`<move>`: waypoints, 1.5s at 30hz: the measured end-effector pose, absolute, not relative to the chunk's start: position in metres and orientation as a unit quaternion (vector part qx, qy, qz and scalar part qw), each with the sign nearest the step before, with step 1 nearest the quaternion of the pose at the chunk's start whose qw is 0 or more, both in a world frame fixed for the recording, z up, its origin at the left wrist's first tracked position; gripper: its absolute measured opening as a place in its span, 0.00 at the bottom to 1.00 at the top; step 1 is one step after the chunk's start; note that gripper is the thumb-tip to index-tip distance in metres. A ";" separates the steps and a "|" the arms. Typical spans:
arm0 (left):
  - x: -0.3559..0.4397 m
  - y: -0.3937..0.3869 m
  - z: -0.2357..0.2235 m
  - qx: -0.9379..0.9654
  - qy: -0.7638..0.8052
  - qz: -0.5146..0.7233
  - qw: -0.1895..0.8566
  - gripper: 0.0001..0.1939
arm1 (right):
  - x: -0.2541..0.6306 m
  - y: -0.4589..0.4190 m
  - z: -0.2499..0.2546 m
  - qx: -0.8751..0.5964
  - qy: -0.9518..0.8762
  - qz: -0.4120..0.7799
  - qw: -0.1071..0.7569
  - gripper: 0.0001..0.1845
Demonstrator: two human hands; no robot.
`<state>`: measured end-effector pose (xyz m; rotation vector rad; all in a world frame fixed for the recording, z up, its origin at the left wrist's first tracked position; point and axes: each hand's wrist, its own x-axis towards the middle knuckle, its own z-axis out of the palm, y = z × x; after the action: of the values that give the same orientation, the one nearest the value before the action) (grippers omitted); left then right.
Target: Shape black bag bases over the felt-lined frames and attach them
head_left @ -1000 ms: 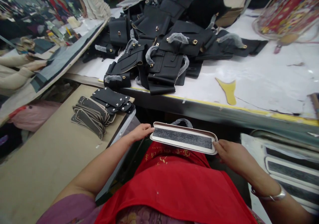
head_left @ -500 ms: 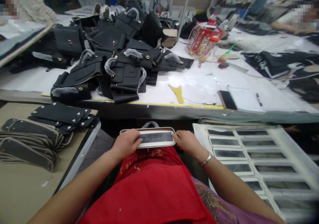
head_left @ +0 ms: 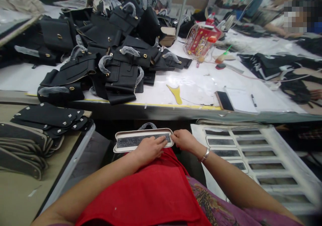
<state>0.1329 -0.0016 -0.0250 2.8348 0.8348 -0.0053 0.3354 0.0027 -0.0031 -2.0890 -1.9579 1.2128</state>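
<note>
A long panel with rounded ends (head_left: 128, 141), white-bordered with a dark grey strip along its middle, is at my lap above the red apron. A clear-wrapped handle (head_left: 147, 126) stands up behind its far edge. My right hand (head_left: 184, 140) pinches the panel's right end. Across the right half of the panel lies my left hand (head_left: 152, 147), its fingers stretched out over the grey strip. Its thumb is hard to make out. To the right, a white sheet (head_left: 198, 142) carries rows of similar white-bordered pieces (head_left: 221, 142).
Black bags (head_left: 123, 73) with wrapped handles are heaped on the white table (head_left: 196, 81). Stacked dark panels (head_left: 47, 115) lie at left. A yellow piece (head_left: 175, 93), a phone (head_left: 224, 101), a pen (head_left: 253, 100) and a red container (head_left: 201, 40) are on the table. Co-workers sit beyond.
My left hand has slid from the panel's left end to its right half. The panel's left part is now uncovered. My right hand stays at the right end. The view has shifted slightly.
</note>
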 end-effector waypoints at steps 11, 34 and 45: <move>0.130 -0.001 -0.026 0.961 0.271 0.006 0.054 0.23 | 0.367 0.004 -0.038 -0.485 -0.336 0.779 0.212 0.20; 0.009 0.002 -0.011 0.575 0.632 0.407 0.322 0.14 | 0.354 0.028 -0.013 -0.601 -0.386 0.700 -0.004 0.23; -0.033 0.020 -0.048 0.436 0.539 0.205 0.691 0.23 | 0.347 0.035 0.001 -0.628 -0.357 0.691 -0.043 0.20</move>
<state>-0.0326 0.0196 -0.0482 0.9740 1.2037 0.4584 0.3466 0.0346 0.0014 -2.0281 -1.1525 2.2320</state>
